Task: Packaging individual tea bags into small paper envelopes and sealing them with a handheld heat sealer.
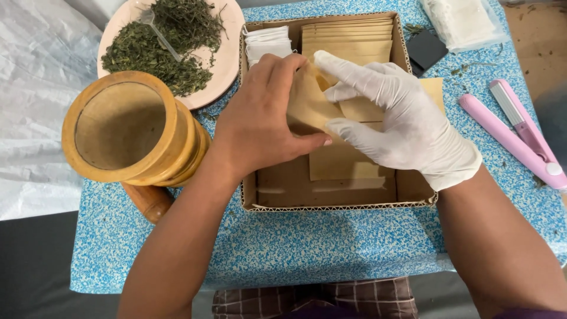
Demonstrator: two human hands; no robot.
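While both hands pinch one brown paper pouch [307, 103] over the cardboard box [269, 189], the bare left hand [260, 112] and gloved right hand [396, 118] part its mouth. Dried herbs [159, 47] at eleven o'clock look unpacked; filling seems barely begun.

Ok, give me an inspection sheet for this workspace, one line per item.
Surface: blue speckled cloth, dried leaf bits scattered.
Job's things: brown paper pouch held over an open cardboard box; more pouches and white bags inside.
Clutter: wooden mortar, pink plate of dried herbs with a spoon, pink handheld sealer, plastic bag of white sachets.
Grippers: bare left hand and white-gloved right hand both pinch the pouch.
Cables: nothing seen.
Surroundings: white sheet at left.
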